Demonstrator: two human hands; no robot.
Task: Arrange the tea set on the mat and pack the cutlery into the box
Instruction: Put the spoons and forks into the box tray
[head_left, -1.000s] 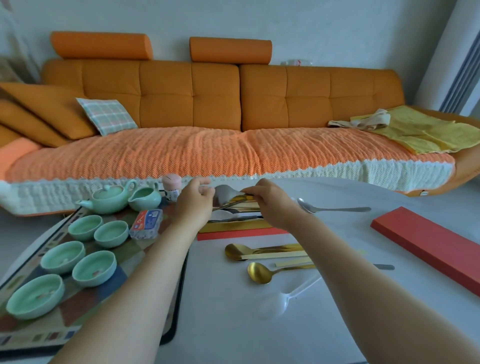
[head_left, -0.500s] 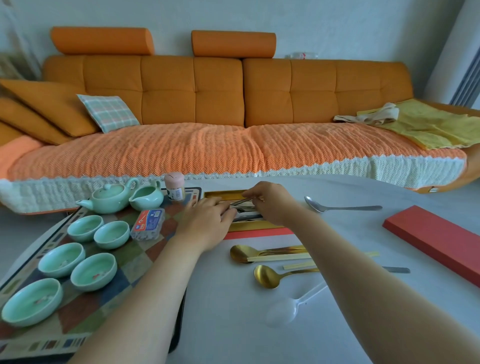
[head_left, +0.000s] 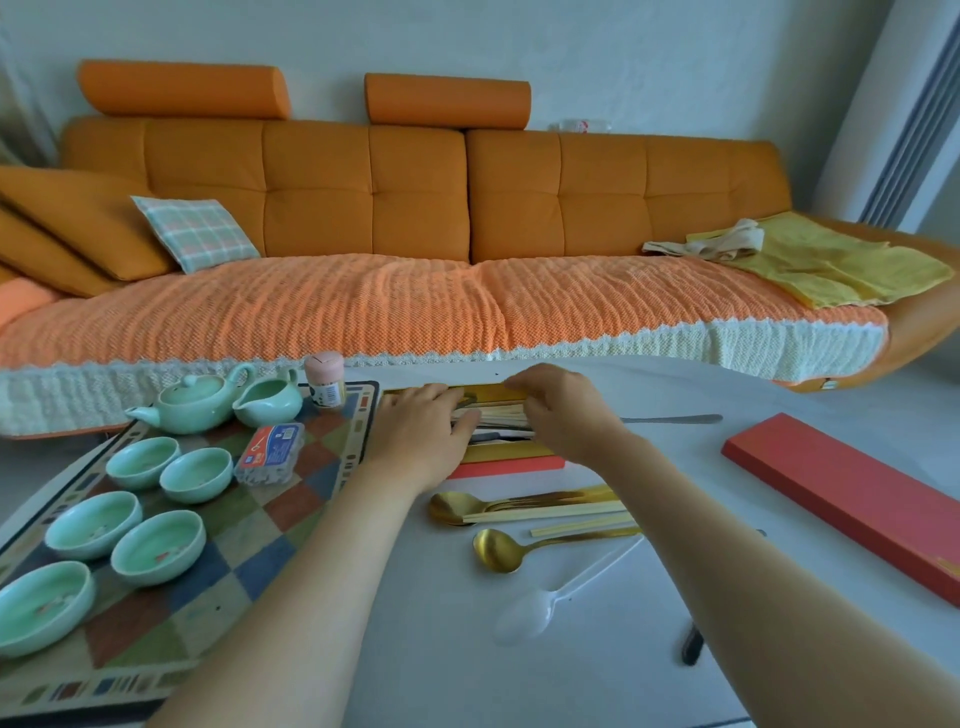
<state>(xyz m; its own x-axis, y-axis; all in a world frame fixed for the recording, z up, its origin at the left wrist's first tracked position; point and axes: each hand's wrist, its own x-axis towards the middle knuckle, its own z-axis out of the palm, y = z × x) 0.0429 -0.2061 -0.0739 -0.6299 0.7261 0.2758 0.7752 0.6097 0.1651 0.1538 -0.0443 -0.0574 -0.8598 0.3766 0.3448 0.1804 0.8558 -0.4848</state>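
2 hands over box (head_left: 506, 453): left hand (head_left: 421, 436) flat on cutlery (head_left: 506, 415), right hand (head_left: 566, 415) alongside, grip unclear

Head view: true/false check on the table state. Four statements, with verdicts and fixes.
1. The left hand and right hand are both at the open box. True.
2. The red lid sits on the box. False: it lies apart from the box on the table, to the right.
3. Five cups sit on the mat. True.
4. All spoons are packed. False: two gold spoons and a white plastic spoon lie on the table.
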